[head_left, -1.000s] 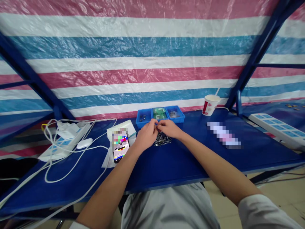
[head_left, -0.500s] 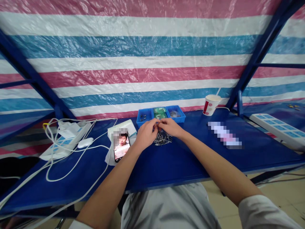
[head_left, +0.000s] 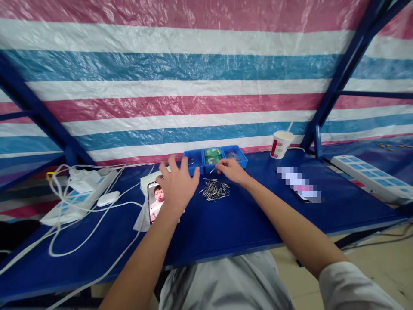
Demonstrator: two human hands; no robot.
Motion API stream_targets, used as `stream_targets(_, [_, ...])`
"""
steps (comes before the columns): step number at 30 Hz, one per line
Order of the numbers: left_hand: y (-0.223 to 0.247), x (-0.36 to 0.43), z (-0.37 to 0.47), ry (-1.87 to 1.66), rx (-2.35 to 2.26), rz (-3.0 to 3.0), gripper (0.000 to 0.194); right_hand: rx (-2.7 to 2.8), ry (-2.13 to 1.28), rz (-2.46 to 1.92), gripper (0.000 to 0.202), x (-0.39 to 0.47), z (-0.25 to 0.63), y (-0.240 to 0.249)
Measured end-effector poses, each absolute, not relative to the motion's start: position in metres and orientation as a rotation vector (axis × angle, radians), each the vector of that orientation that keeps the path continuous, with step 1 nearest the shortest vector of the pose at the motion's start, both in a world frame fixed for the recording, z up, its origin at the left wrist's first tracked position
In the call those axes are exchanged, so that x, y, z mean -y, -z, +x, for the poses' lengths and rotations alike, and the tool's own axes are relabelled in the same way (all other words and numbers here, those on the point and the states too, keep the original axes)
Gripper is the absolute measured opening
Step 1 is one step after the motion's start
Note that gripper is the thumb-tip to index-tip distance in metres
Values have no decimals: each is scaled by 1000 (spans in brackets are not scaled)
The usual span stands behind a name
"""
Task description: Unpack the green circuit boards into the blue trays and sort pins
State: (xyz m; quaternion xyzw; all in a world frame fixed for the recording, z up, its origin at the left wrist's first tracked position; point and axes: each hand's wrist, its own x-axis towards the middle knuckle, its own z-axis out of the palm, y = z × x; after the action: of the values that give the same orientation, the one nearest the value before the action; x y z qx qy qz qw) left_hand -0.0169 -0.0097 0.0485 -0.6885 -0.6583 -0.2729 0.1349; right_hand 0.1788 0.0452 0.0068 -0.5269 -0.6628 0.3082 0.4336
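My left hand [head_left: 177, 185] is spread open, raised above the edge of the lit phone [head_left: 156, 203], with nothing visible in its fingers. My right hand [head_left: 231, 169] pinches one thin metal pin [head_left: 213, 170] between thumb and fingertips; its exact kind is too small to make out. Just below lies a loose pile of similar metal pins [head_left: 215, 189] on the blue table. Behind the hands, three joined blue bins [head_left: 240, 151] hold small metal parts, green packets [head_left: 213, 156] and small clear or greyish pieces. My left fingers partly cover the left bin.
A paper cup [head_left: 281, 144] with a straw stands at the back right, and a second phone [head_left: 300, 186] lies in front of it. White power strips [head_left: 371, 174] lie at both sides. Tangled white cables [head_left: 97, 211] cross the table's left, around a white case [head_left: 108, 198].
My hands, together over the pile before, are now apart. The left has moved left and spread open over the phone; the right stays near the bins, now showing a pin.
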Motion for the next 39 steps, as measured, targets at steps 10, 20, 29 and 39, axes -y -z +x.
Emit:
stream_targets(10, [-37,-8,-33,605,2065,-2144,58,1574,-866,-1266,17,-41,177,-11])
stream_targets(20, [-32,5,-11,712,1565,-2345,31,1206,-1270,-1016,18,-40,180,-23])
stream_targets(29, [-26,2,-6,611,1480,-2616,30,1045,-1335,-721,18,-23,184,-39])
stream_targets(39, [-19,1,-5,437,1399,-2795,29,907,-1412,-705,16,-27,177,-31])
